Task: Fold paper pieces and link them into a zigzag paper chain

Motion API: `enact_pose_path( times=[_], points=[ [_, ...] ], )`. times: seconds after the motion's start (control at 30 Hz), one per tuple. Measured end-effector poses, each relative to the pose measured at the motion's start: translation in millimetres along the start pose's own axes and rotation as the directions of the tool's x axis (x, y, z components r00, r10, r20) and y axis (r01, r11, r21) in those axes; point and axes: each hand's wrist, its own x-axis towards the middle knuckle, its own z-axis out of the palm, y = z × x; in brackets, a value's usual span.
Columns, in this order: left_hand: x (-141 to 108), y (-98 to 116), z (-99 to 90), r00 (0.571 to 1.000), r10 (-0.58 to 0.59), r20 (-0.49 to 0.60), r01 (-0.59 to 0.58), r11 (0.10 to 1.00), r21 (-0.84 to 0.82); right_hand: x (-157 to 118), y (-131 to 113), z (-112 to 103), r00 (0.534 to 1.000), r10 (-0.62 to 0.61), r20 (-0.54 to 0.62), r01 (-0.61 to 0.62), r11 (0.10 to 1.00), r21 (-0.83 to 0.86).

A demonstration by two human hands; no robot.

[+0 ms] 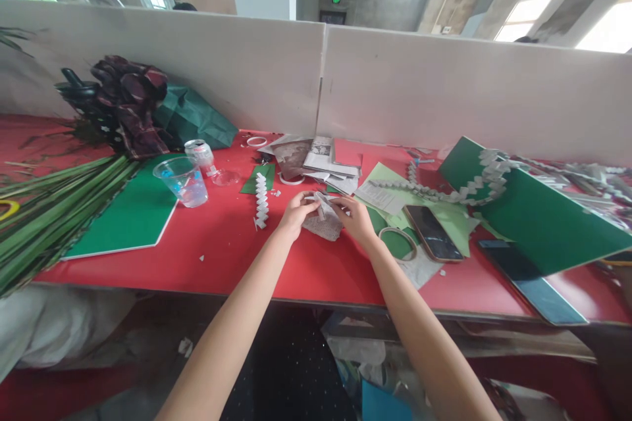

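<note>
From where I stand, both bare hands are up over the middle of the red-topped bench (222,270), working at a small folded piece of greyish-white paper (322,205). The left hand (297,214) grips it from one side, thumb and fingers pinched together, and the right hand (357,217) pinches it from the other, so the piece sits between the two sets of fingertips. Just below it lies a flat, pale sheet of printed paper (326,229); I can't tell whether the two touch.

Near the left hand, a short zigzag chain of folded white paper (261,202) lies on the bench, its upper part over a small dark green card (250,181). Farther left stand a clear plastic cup with blue marks (184,184) and, just behind it, a silvery drinks can (199,155).

By the right forearm there's a pale round ring (413,251), with a black-screened smartphone (434,233) beside it. Beyond, a long zigzag chain of folded white paper (459,196) curves across and up over the edge of a tilted green board (553,210).
</note>
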Motion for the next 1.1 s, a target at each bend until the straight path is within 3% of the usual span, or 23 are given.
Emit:
enact_pose_path(
  times=[0.33, 0.5, 0.67, 0.83, 1.1],
  points=[
    [-2.5, 0.8, -1.6, 0.999, 0.028, 0.016, -0.027, 0.998, -0.051, -1.4, 0.2, 3.4, 0.997, -0.056, 0.056, 0.053, 0.997, 0.056],
    [-2.6, -0.9, 0.6, 0.997, 0.058, -0.052, -0.049, 0.987, 0.151, -2.1, -1.3, 2.7, 0.996, -0.068, 0.058, 0.065, 0.996, 0.055],
    [-3.8, -5.1, 3.8, 0.996, 0.089, 0.020, -0.090, 0.944, 0.319, -2.2, -3.0, 1.1, 0.995, -0.054, 0.082, 0.053, 0.998, 0.016],
    [-4.7, -6.0, 6.6, 0.999, 0.022, 0.041, -0.031, 0.968, 0.249, -2.6, 1.7, 2.2, 0.995, -0.048, 0.087, 0.052, 0.997, -0.053],
    [-8.4, 0.3, 12.9, 0.999, -0.044, -0.028, 0.048, 0.983, 0.177, -3.0, 4.9, 4.0, 0.994, -0.086, 0.068, 0.092, 0.992, -0.091]
  ],
)
